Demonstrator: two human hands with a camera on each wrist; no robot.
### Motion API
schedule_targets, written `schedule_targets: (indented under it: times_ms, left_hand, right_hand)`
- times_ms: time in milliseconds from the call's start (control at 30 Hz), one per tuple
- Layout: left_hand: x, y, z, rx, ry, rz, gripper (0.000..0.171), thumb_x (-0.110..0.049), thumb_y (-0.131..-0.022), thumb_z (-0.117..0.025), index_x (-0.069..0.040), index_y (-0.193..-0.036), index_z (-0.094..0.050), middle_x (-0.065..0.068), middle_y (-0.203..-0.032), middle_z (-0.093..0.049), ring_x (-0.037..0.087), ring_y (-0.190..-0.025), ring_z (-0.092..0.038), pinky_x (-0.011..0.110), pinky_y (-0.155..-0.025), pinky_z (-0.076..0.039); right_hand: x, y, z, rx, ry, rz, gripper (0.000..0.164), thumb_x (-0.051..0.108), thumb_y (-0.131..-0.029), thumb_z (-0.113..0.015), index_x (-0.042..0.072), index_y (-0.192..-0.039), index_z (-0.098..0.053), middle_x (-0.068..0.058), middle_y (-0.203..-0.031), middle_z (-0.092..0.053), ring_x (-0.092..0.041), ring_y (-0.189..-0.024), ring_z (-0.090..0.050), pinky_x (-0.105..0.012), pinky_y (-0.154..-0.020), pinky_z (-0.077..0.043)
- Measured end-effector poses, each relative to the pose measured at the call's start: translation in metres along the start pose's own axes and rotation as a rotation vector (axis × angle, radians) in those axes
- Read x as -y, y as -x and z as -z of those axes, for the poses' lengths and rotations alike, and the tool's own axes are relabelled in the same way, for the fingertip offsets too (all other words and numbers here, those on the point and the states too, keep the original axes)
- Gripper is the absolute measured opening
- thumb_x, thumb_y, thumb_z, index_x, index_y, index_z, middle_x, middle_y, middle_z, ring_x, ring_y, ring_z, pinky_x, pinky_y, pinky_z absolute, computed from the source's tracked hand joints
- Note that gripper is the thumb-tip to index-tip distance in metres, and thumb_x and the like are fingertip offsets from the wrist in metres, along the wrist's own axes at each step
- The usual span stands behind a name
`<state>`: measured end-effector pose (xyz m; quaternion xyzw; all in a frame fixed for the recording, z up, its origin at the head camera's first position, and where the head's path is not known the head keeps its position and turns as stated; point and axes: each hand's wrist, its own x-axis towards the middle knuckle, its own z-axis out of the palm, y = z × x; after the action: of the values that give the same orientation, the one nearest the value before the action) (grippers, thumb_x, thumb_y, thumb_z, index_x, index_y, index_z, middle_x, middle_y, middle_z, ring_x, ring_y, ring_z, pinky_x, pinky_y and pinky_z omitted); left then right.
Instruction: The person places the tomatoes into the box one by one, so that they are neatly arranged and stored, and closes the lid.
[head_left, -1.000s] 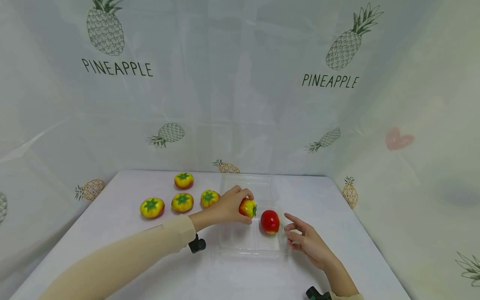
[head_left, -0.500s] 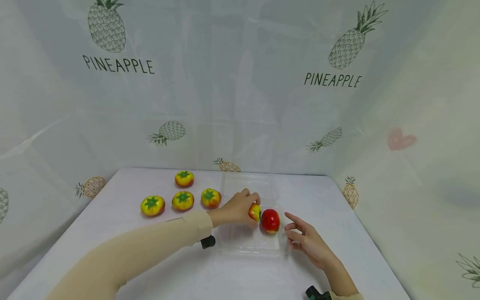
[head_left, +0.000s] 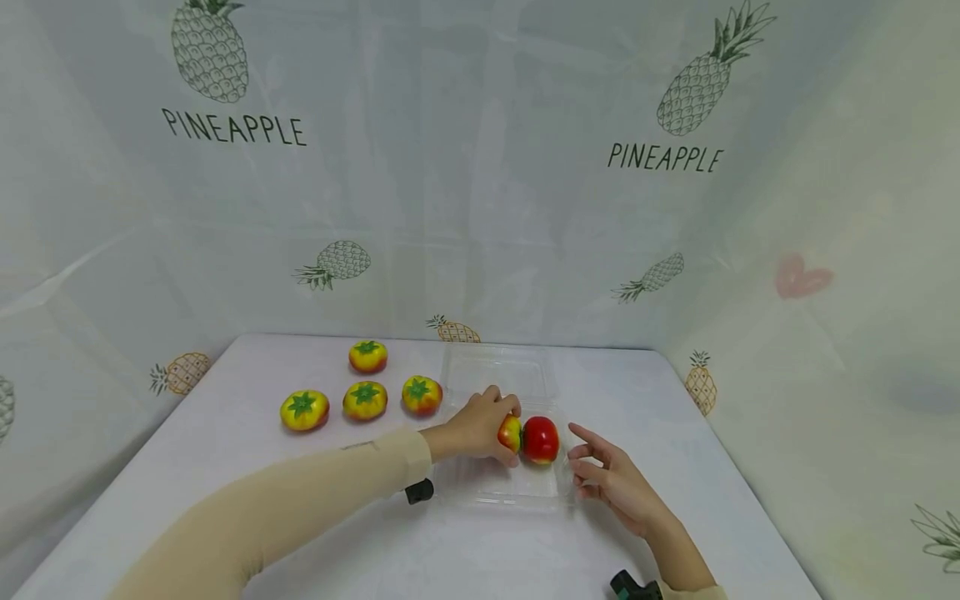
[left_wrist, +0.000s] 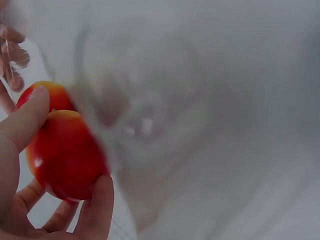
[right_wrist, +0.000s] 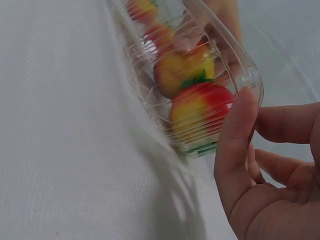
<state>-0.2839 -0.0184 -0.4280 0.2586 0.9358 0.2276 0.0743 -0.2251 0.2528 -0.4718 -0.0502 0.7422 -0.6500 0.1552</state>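
Left hand (head_left: 480, 426) grips 1 fruit (head_left: 509, 433) at its 3 o'clock, over the box (head_left: 536, 481); just beyond sits 1 red fruit (head_left: 541, 440).

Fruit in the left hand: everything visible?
The held fruit is glossy, perhaps plastic, red and yellow with a green leafy crown. It is tipped sideways, crown toward the red fruit beside it, apparently touching. The left hand pinches it with its fingers, inside or just above the clear container; whether it rests there is hidden.
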Motion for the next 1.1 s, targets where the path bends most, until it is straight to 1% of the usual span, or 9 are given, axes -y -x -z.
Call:
schedule_targets:
  times_ms: [200, 367, 467, 567, 800, 1100]
  left_hand:
    - [0.006, 0.000, 0.000, 0.024, 0.038, -0.016, 0.055, -0.029, -0.083, -0.091, -0.021, -0.130, -0.061, 0.001, -0.119, -0.051, 0.022, -0.108, -0.051, 0.032, -0.090, -0.054]
    - [0.010, 0.001, 0.003, 0.037, 0.107, -0.019, 0.053, -0.027, -0.085, -0.089, -0.020, -0.131, -0.064, 0.000, -0.117, -0.051, 0.020, -0.109, -0.054, 0.036, -0.097, -0.056]
    - [0.011, 0.002, 0.003, 0.028, 0.156, -0.006, 0.052, -0.026, -0.085, -0.091, -0.021, -0.129, -0.064, 0.001, -0.117, -0.052, 0.021, -0.111, -0.055, 0.039, -0.100, -0.057]
    - [0.010, 0.003, 0.001, 0.000, 0.186, 0.011, 0.051, -0.025, -0.084, -0.092, -0.021, -0.127, -0.065, 0.001, -0.117, -0.052, 0.022, -0.113, -0.054, 0.040, -0.102, -0.057]
    - [0.009, 0.003, -0.003, -0.058, 0.158, -0.003, 0.053, -0.026, -0.081, -0.095, -0.020, -0.126, -0.066, 0.001, -0.118, -0.053, 0.024, -0.114, -0.054, 0.039, -0.101, -0.056]
    - [0.010, 0.002, -0.007, -0.070, 0.152, -0.007, 0.056, -0.027, -0.080, -0.096, -0.021, -0.127, -0.067, 0.000, -0.118, -0.052, 0.024, -0.115, -0.051, 0.039, -0.100, -0.055]
  right_hand:
    - [0.001, 0.001, 0.000, 0.006, -0.001, 0.013, 0.070, 0.012, -0.106, -0.063, 0.009, -0.167, -0.028, -0.020, -0.129, -0.049, -0.019, -0.089, -0.059, -0.025, -0.074, -0.060]
    - [0.000, 0.000, 0.001, 0.009, -0.001, 0.014, 0.070, 0.011, -0.106, -0.062, 0.010, -0.167, -0.028, -0.020, -0.129, -0.049, -0.019, -0.090, -0.059, -0.026, -0.075, -0.060]
    - [-0.001, 0.001, 0.001, 0.005, 0.001, 0.008, 0.069, 0.010, -0.106, -0.062, 0.010, -0.167, -0.029, -0.020, -0.129, -0.049, -0.019, -0.089, -0.060, -0.025, -0.075, -0.060]
    - [-0.002, 0.000, 0.001, 0.001, 0.002, 0.000, 0.069, 0.010, -0.106, -0.062, 0.010, -0.167, -0.030, -0.020, -0.128, -0.049, -0.019, -0.089, -0.060, -0.025, -0.075, -0.060]
    - [-0.001, 0.001, 0.000, 0.010, 0.002, 0.002, 0.070, 0.011, -0.106, -0.062, 0.010, -0.167, -0.028, -0.019, -0.128, -0.049, -0.019, -0.089, -0.060, -0.025, -0.075, -0.060]
    - [0.000, 0.000, 0.000, 0.016, -0.006, 0.012, 0.070, 0.012, -0.106, -0.062, 0.010, -0.168, -0.027, -0.020, -0.129, -0.049, -0.019, -0.090, -0.059, -0.025, -0.075, -0.060]
